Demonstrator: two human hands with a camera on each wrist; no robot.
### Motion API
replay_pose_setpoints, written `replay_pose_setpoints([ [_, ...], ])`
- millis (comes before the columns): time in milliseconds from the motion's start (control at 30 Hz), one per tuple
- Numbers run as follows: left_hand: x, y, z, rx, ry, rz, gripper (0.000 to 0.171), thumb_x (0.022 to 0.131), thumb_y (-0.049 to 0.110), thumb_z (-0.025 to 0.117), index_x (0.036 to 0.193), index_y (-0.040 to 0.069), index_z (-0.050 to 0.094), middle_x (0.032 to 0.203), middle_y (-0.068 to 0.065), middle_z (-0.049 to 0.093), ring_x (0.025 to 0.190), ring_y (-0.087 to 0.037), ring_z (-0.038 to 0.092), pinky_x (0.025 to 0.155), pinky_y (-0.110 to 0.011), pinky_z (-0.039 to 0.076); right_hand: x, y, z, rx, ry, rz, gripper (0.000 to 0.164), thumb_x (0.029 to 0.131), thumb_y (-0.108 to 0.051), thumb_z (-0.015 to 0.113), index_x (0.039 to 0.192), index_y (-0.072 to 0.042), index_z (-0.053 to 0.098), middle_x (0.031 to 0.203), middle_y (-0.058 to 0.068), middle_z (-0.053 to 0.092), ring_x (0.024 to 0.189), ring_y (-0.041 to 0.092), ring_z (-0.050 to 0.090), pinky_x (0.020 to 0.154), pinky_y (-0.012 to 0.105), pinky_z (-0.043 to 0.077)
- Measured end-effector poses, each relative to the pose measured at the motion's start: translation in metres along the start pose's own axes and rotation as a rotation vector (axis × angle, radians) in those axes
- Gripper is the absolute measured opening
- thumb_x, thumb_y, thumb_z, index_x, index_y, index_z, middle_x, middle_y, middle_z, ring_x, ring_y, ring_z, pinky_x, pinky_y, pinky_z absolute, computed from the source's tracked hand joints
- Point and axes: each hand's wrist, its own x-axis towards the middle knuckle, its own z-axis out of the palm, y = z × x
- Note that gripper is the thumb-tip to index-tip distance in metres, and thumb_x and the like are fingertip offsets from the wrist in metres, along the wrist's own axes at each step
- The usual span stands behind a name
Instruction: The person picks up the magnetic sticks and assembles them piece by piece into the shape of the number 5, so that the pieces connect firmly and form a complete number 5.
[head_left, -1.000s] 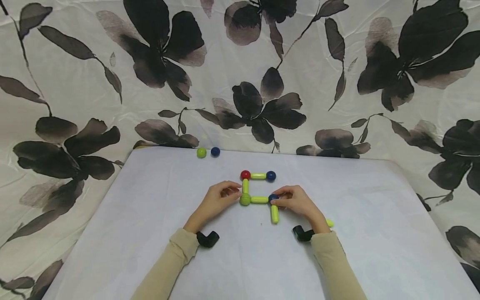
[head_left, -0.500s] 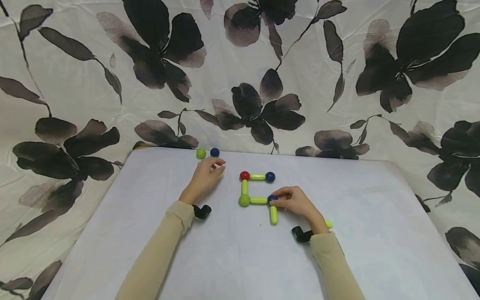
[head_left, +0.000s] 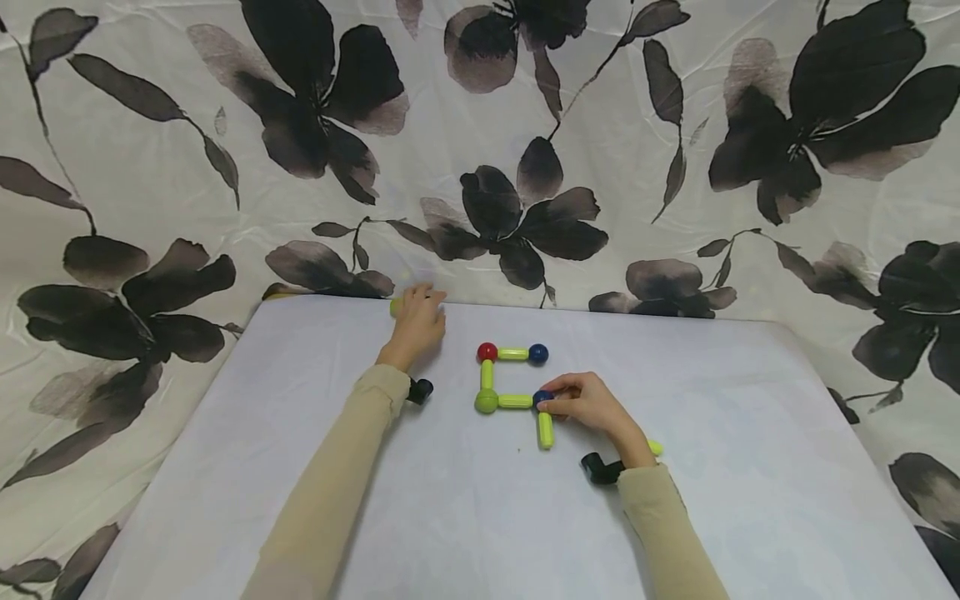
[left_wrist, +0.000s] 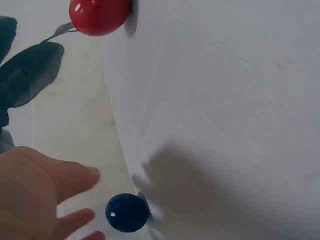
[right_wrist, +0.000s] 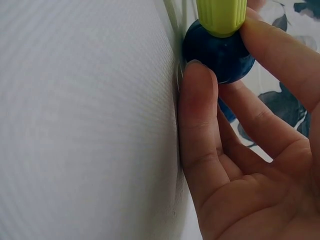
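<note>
My left hand [head_left: 417,327] reaches to the table's back edge, overlapping a green ball [head_left: 394,308]. In the left wrist view its fingers spread close beside a dark blue ball [left_wrist: 127,213], which is hidden in the head view. A red ball [left_wrist: 100,15] appears at the top there. My right hand [head_left: 594,407] pinches another blue ball [right_wrist: 215,60] between thumb and finger. That ball joins a yellow-green rod [head_left: 514,402] and a second rod [head_left: 546,432] pointing towards me. Farther along the chain come a green ball [head_left: 487,401], a red ball [head_left: 487,352] and a blue ball [head_left: 538,354].
A white cloth covers the table [head_left: 465,517], with a floral curtain [head_left: 525,167] hanging behind its back edge. One more yellow-green rod [head_left: 656,448] lies partly hidden behind the right wrist. Black wrist cameras jut from both sleeves.
My left hand has left the green ball of the chain and moved away to the back edge, covering the loose blue ball. The right hand keeps its pinch in the same place.
</note>
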Motion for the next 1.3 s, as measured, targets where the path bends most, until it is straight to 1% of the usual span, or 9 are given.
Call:
replay_pose_setpoints([
  [167, 0.005, 0.002, 0.001, 0.087, -0.084, -0.026, 0.034, 0.085, -0.004, 0.058, 0.118, -0.008, 0.065, 0.137, -0.028, 0.047, 0.131, -0.046, 0.035, 0.112, -0.053, 0.025, -0.016, -0.027, -0.001, 0.006, -0.016, -0.008, 0.033, 0.089, -0.01, 0.075, 0.115, 0.009, 0.067, 0.085, 0.01, 0.068, 0.072, 0.026, 0.06, 0.068, 0.035, 0.051],
  [233, 0.006, 0.002, 0.002, 0.106, -0.108, -0.038, 0.029, 0.083, -0.005, 0.06, 0.111, -0.008, 0.066, 0.134, -0.028, 0.049, 0.129, -0.046, 0.037, 0.111, -0.052, 0.027, -0.019, -0.031, -0.001, 0.011, -0.016, -0.012, 0.032, 0.089, -0.01, 0.074, 0.114, 0.009, 0.067, 0.084, 0.01, 0.069, 0.072, 0.026, 0.06, 0.068, 0.034, 0.051],
  [367, 0.004, 0.002, 0.003, 0.094, -0.126, -0.044, 0.025, 0.083, -0.008, 0.061, 0.108, -0.009, 0.066, 0.131, -0.028, 0.051, 0.125, -0.046, 0.043, 0.107, -0.05, 0.035, -0.019, -0.031, -0.001, 0.013, -0.015, -0.003, 0.032, 0.089, -0.009, 0.075, 0.115, 0.009, 0.067, 0.085, 0.011, 0.069, 0.073, 0.028, 0.06, 0.068, 0.034, 0.051],
  [533, -0.007, 0.004, -0.003, 0.147, -0.119, 0.009, 0.032, 0.082, -0.014, 0.063, 0.113, -0.012, 0.066, 0.123, -0.029, 0.058, 0.117, -0.044, 0.054, 0.101, -0.046, 0.044, -0.007, -0.011, 0.0, 0.024, -0.013, -0.003, 0.034, 0.088, -0.011, 0.076, 0.115, 0.007, 0.067, 0.085, 0.009, 0.069, 0.072, 0.026, 0.06, 0.067, 0.034, 0.051],
  [633, -0.016, 0.004, -0.007, 0.178, -0.113, 0.037, 0.032, 0.084, -0.015, 0.062, 0.115, -0.01, 0.067, 0.124, -0.028, 0.059, 0.116, -0.041, 0.058, 0.099, -0.044, 0.047, 0.0, 0.003, 0.001, 0.024, -0.005, -0.007, 0.035, 0.088, -0.014, 0.077, 0.116, 0.005, 0.068, 0.085, 0.007, 0.069, 0.071, 0.021, 0.06, 0.065, 0.032, 0.05],
  [833, -0.042, 0.003, -0.013, 0.189, -0.102, 0.099, 0.022, 0.09, -0.016, 0.056, 0.102, -0.009, 0.072, 0.106, -0.024, 0.065, 0.1, -0.038, 0.065, 0.085, -0.046, 0.053, 0.003, 0.008, 0.002, 0.005, 0.007, -0.01, 0.035, 0.086, -0.019, 0.079, 0.114, 0.001, 0.07, 0.084, 0.005, 0.069, 0.068, 0.018, 0.059, 0.065, 0.029, 0.05],
  [1000, -0.066, 0.004, -0.015, 0.166, -0.105, 0.117, 0.022, 0.092, -0.013, 0.056, 0.106, -0.007, 0.073, 0.124, -0.028, 0.061, 0.114, -0.042, 0.061, 0.093, -0.049, 0.05, 0.002, 0.007, 0.001, 0.001, 0.011, -0.018, 0.033, 0.086, -0.019, 0.079, 0.112, 0.0, 0.07, 0.083, 0.005, 0.069, 0.068, 0.017, 0.059, 0.065, 0.031, 0.05],
  [1100, -0.08, 0.004, -0.015, 0.129, -0.087, 0.113, 0.023, 0.09, -0.013, 0.06, 0.108, -0.005, 0.073, 0.127, -0.027, 0.061, 0.117, -0.042, 0.059, 0.097, -0.049, 0.048, 0.002, 0.007, 0.001, -0.002, 0.012, -0.012, 0.033, 0.086, -0.019, 0.079, 0.112, 0.0, 0.071, 0.083, 0.005, 0.069, 0.068, 0.017, 0.059, 0.066, 0.03, 0.05],
  [1300, -0.103, 0.001, -0.019, 0.078, -0.021, 0.159, 0.023, 0.082, -0.015, 0.069, 0.101, -0.003, 0.075, 0.108, -0.02, 0.067, 0.101, -0.037, 0.063, 0.086, -0.044, 0.053, 0.002, 0.007, 0.001, -0.004, 0.017, -0.006, 0.033, 0.086, -0.019, 0.079, 0.112, 0.0, 0.071, 0.083, 0.005, 0.069, 0.068, 0.018, 0.059, 0.066, 0.03, 0.05],
])
